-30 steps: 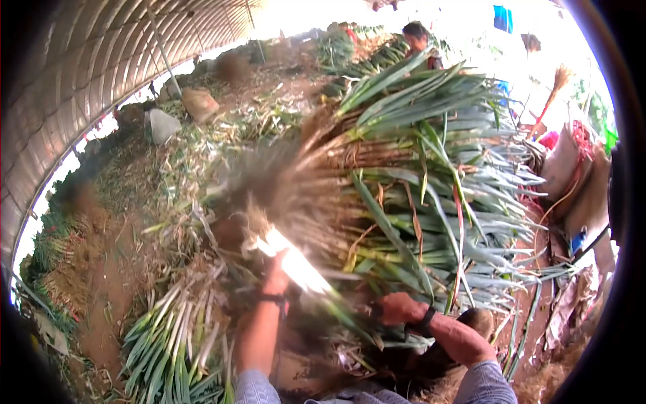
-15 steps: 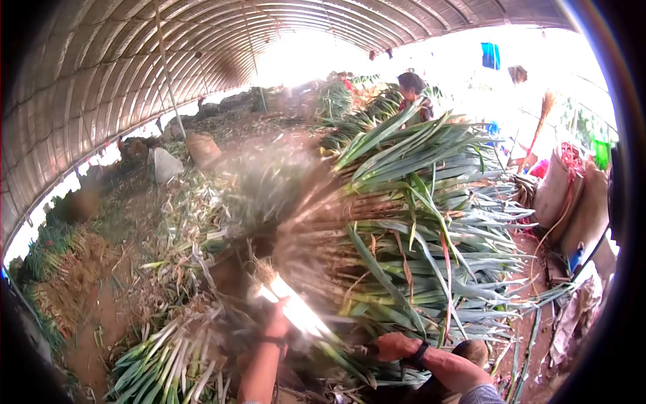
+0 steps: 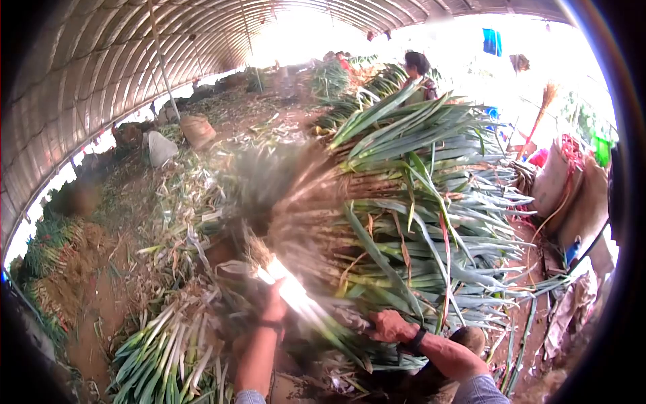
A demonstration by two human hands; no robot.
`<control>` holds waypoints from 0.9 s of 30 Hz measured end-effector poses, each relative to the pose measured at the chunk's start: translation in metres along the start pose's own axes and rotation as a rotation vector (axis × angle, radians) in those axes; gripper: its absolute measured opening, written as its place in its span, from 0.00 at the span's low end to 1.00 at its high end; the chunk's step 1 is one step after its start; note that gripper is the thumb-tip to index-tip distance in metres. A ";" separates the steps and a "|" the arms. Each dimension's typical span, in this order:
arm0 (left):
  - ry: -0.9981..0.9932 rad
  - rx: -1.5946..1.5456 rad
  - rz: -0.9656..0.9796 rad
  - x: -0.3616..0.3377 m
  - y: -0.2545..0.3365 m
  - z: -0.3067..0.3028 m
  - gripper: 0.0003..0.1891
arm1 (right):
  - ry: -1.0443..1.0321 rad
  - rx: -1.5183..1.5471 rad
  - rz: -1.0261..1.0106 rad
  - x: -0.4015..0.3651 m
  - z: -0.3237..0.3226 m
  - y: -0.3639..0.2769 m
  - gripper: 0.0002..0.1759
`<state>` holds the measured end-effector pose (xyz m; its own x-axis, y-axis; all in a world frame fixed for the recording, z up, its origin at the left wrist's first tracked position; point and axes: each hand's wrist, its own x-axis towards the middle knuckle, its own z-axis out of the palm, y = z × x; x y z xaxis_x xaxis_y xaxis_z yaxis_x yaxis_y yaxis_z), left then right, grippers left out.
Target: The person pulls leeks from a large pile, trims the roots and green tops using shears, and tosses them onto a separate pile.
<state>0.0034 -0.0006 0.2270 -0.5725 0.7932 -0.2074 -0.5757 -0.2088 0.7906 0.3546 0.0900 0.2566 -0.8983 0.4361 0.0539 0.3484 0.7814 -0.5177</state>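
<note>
My left hand [image 3: 274, 303] is closed around the white stalks of a leek bundle [image 3: 296, 296], whose shaggy roots point up and left. Its green ends slant down to the right, past my right hand [image 3: 391, 327]. The fingers of that hand are curled round a small dark thing beside the green part; what it is I cannot make out. A large pile of leeks [image 3: 431, 249] with long green leaves lies just beyond and to the right. At the lower left is a heap of pale, peeled leeks [image 3: 175, 357].
A person [image 3: 417, 67] is behind the leek pile. Sacks [image 3: 558, 178] stand at the right, near a broom [image 3: 544, 108]. Two more sacks [image 3: 198, 130] sit at the back left. Loose husks [image 3: 188, 195] litter the ground under the arched roof.
The camera view has shifted slightly. My right hand has moved up a little beside the green part of the bundle, and my left hand still grips the stalks.
</note>
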 end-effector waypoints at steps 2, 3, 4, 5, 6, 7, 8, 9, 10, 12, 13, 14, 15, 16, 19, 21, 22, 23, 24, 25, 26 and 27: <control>-0.029 0.081 0.010 -0.005 -0.001 0.002 0.15 | 0.043 0.066 -0.013 0.001 -0.003 -0.007 0.23; -0.035 0.090 -0.031 -0.008 0.000 0.004 0.16 | 0.130 0.146 -0.061 0.005 0.010 0.002 0.23; -0.059 0.104 0.018 -0.009 -0.001 0.007 0.17 | 0.170 0.144 -0.100 0.006 0.013 0.007 0.23; -0.058 0.132 0.013 0.002 -0.011 0.000 0.18 | 0.203 0.147 -0.137 0.008 0.011 0.009 0.22; -0.041 0.159 0.001 0.007 -0.022 -0.014 0.20 | 0.221 0.161 -0.176 0.008 0.010 0.006 0.22; 0.012 0.264 0.042 -0.011 -0.017 -0.001 0.20 | 0.149 0.133 -0.120 0.006 0.001 -0.002 0.21; 0.063 0.374 0.083 -0.024 -0.010 0.017 0.20 | 0.078 0.103 -0.073 0.008 -0.009 -0.012 0.20; 0.035 0.339 0.060 -0.015 -0.018 0.010 0.19 | 0.175 0.114 -0.116 0.010 -0.009 -0.018 0.18; -0.009 0.302 0.041 -0.004 -0.029 0.004 0.17 | 0.156 0.111 -0.080 0.012 -0.009 -0.016 0.18; 0.058 0.311 0.108 -0.018 -0.021 0.030 0.10 | 0.163 0.053 0.001 0.017 -0.010 -0.013 0.18; 0.005 0.332 0.135 -0.019 -0.020 0.032 0.09 | 0.133 0.048 0.012 0.018 -0.015 -0.015 0.18; -0.047 0.352 0.161 -0.019 -0.019 0.032 0.09 | 0.103 0.045 0.024 0.020 -0.019 -0.020 0.18; -0.046 0.271 0.106 -0.005 -0.031 0.020 0.09 | 0.073 0.042 0.036 0.023 -0.022 -0.025 0.18; 0.012 0.281 0.106 -0.006 -0.032 0.026 0.10 | 0.086 0.041 0.041 0.027 -0.026 -0.027 0.19; 0.049 0.268 0.110 -0.024 -0.014 0.054 0.12 | 0.139 0.078 -0.026 0.037 -0.034 -0.030 0.21; -0.003 0.190 0.066 -0.020 -0.012 0.049 0.12 | 0.088 0.041 -0.021 0.039 -0.037 -0.031 0.22; -0.021 0.146 0.031 -0.022 -0.016 0.044 0.12 | 0.050 0.026 -0.010 0.034 -0.035 -0.032 0.22; -0.034 0.177 0.035 -0.029 -0.008 0.050 0.12 | 0.073 0.066 0.008 0.029 -0.039 -0.036 0.23; -0.044 0.205 0.043 -0.036 0.002 0.056 0.12 | 0.060 0.047 0.006 0.021 -0.038 -0.029 0.23; -0.058 0.194 0.092 -0.020 -0.010 0.039 0.13 | -0.039 -0.017 0.082 0.014 -0.034 -0.016 0.21; -0.072 0.186 0.138 -0.005 -0.024 0.022 0.14 | -0.139 -0.080 0.160 0.006 -0.028 -0.008 0.20; -0.056 0.168 0.098 -0.008 -0.020 0.023 0.14 | -0.225 -0.200 0.140 -0.004 -0.040 -0.020 0.18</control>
<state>0.0333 0.0105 0.2259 -0.5848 0.8054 -0.0961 -0.4104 -0.1917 0.8915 0.3620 0.0905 0.3008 -0.8667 0.4534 -0.2080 0.4985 0.8025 -0.3279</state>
